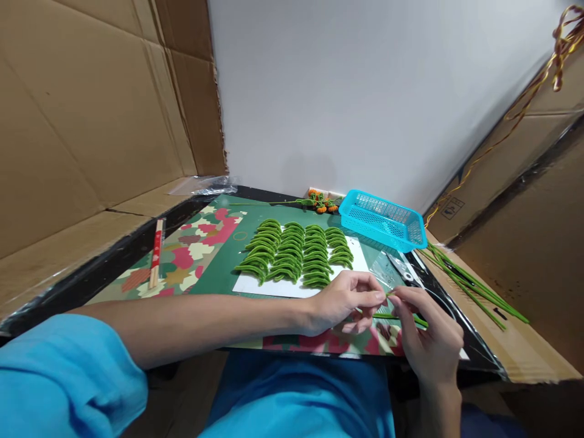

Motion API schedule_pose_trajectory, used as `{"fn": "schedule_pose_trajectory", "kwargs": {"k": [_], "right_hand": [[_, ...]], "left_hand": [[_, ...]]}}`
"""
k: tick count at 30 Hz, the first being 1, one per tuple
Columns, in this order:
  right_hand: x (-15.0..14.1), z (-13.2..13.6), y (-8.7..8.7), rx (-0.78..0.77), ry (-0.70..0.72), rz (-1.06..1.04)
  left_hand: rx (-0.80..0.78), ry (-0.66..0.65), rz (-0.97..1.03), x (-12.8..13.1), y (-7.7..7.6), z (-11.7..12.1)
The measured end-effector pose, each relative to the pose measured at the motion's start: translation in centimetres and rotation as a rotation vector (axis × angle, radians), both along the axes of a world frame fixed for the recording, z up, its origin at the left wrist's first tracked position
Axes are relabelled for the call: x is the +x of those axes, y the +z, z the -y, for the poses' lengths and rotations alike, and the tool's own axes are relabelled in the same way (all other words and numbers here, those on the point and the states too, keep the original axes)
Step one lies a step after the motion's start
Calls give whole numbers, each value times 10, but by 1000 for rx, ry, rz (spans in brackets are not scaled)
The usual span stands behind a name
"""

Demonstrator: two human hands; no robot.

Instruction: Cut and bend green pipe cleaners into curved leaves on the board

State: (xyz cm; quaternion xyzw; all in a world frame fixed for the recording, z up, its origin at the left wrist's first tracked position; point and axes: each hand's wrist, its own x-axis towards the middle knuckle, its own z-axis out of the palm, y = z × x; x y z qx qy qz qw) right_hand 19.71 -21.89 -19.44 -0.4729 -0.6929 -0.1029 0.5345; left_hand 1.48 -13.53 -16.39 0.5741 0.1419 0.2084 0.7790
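My left hand (353, 301) and my right hand (429, 325) meet fingertip to fingertip above the front right of the mat. Both pinch a short bit of green pipe cleaner (389, 294), mostly hidden by the fingers. Just below them, a straight length of green pipe cleaner (385, 316) runs behind the right hand's fingers; I cannot tell whether it is the same piece. Beyond my left hand, several curved green pipe cleaner pieces (289, 249) are laid in columns on a white sheet (244, 285).
A blue basket (383, 222) stands at the back right, with orange flowers on a green stem (320, 202) beside it. Scissors (404, 272) lie right of the mat (214, 267). Long green stems (474, 283) rest on cardboard. Wrapped chopsticks (156, 252) lie left; cardboard walls (91, 103) flank the table.
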Motion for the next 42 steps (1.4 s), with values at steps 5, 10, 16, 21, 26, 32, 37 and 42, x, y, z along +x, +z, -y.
{"fn": "schedule_pose_trajectory", "kwargs": {"k": [5,10,16,21,26,32,37,42], "right_hand": [[-12,2,2,-214,80,-307],[-17,2,6,-381,296,-711],[-15,0,7,-518,480,-897],[-18,1,10,-293,263,-648],[-21,0,7,-84,169,-453],[-20,0,12,-73,194,-378],[-21,3,20,-209,362,-436],[-26,1,19,-226,415,-625]], "left_hand": [[439,111,-86,-3,6,2],[1272,130,-65,-8,22,-9],[1415,23,-165,-13,47,-18],[1054,58,-174,-13,50,-14],[241,-171,-228,-7,52,-14],[5,-207,-164,-8,51,-12],[57,-241,-214,-10,52,-10],[705,-85,-186,-13,53,-9]]}}
